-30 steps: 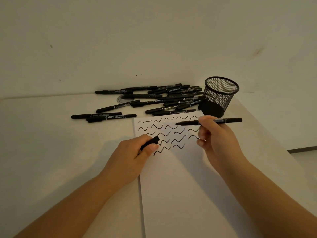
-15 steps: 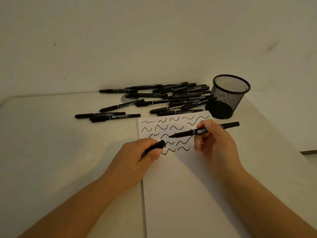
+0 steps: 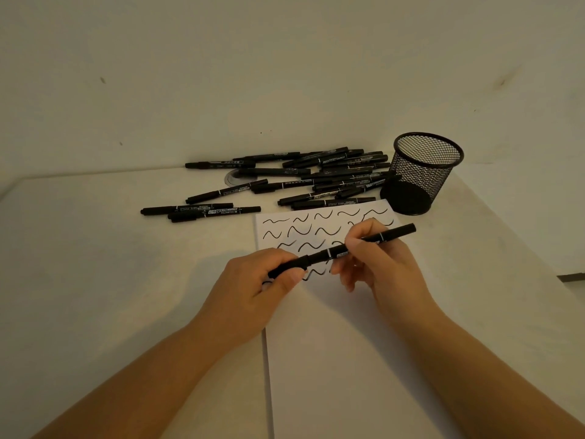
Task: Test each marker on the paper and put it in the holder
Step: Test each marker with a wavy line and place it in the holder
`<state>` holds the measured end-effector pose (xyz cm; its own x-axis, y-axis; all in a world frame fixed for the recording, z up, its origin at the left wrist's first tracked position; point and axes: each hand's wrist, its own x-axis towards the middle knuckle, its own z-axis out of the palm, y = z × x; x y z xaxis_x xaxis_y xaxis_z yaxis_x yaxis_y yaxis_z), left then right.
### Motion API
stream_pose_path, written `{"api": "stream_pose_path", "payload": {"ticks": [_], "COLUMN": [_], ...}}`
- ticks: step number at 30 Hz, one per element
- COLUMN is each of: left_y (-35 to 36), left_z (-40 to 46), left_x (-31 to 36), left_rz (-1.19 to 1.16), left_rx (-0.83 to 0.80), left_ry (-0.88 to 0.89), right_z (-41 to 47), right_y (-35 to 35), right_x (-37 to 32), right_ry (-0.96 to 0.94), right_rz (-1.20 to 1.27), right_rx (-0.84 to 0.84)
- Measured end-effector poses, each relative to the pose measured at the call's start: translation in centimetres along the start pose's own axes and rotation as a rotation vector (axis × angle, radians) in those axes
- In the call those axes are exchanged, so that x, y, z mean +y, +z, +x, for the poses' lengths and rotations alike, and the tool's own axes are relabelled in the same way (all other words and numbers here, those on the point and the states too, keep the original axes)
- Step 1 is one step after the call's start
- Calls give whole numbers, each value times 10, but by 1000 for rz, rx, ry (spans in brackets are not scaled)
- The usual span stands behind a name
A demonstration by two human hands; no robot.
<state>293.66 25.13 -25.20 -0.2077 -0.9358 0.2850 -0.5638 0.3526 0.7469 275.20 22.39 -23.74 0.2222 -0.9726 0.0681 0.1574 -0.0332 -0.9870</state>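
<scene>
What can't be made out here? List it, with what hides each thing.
- Head view: the joint between cap and marker is dim, so whether the cap is fully seated cannot be told; the left hand covers the cap's end.
- The squiggles on the paper beneath both hands are hidden; the right hand covers some.
- Print on the piled markers is too small to read.
- The holder has dark mesh; its inside is unclear.

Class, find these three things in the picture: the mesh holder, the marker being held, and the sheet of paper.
mesh holder [image 3: 421,172], head view, on its mesh side wall.
marker being held [image 3: 319,255], head view, on the barrel between the two hands.
sheet of paper [image 3: 348,359], head view, on its blank lower part.
</scene>
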Motion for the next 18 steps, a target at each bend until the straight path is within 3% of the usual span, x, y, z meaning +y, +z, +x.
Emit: {"api": "stream_pose_path", "payload": {"ticks": [5,18], "left_y": [1,4], "left_z": [-3,-7], "left_x": [3,10], "left_rz": [-30,-158], "left_rx": [63,78], "left_ry": [29,-22], "right_z": [-2,-3], "right_y": [2,4], "right_x": [0,9], "right_ry": [-23,-116], "right_rz": [-12,50], "right_rx": [-168,-205]}}
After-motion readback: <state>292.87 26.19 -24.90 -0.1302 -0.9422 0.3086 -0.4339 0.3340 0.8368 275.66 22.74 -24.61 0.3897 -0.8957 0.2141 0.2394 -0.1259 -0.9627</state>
